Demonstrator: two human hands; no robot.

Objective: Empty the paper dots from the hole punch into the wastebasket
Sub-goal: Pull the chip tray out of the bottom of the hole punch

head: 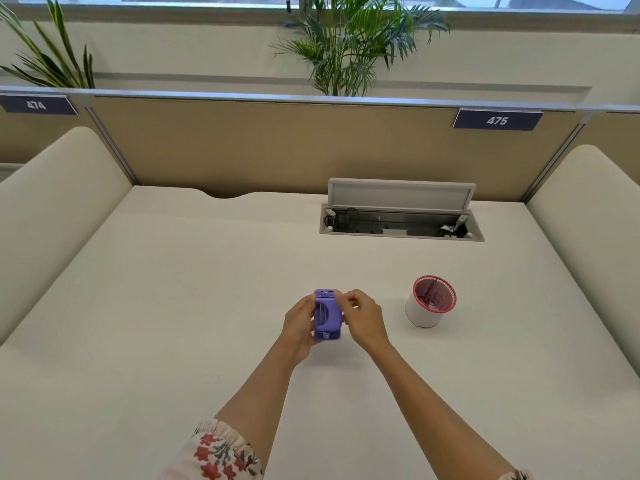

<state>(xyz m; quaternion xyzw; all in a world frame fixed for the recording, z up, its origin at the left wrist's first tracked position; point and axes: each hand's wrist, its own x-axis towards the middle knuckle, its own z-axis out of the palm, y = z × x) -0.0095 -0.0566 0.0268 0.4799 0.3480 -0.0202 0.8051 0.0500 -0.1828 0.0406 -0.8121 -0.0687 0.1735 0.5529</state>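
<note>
Floral sleeve [221, 452] aside, both hands work above the cream table [173, 289]: left hand [299, 327] grip clamps the purple plastic hole punch [327, 315], right hand [363, 318] pinches its edge. Emptying remains undone; small white, red-rimmed wastebasket [429, 301] stands nearby, right.

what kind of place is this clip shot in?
Most likely an open-plan office or library study area. It shows numbered desk signs, 475 and 474, on a tan divider panel, a desk with an open cable box set into it, and potted palms by the windows behind.
</note>
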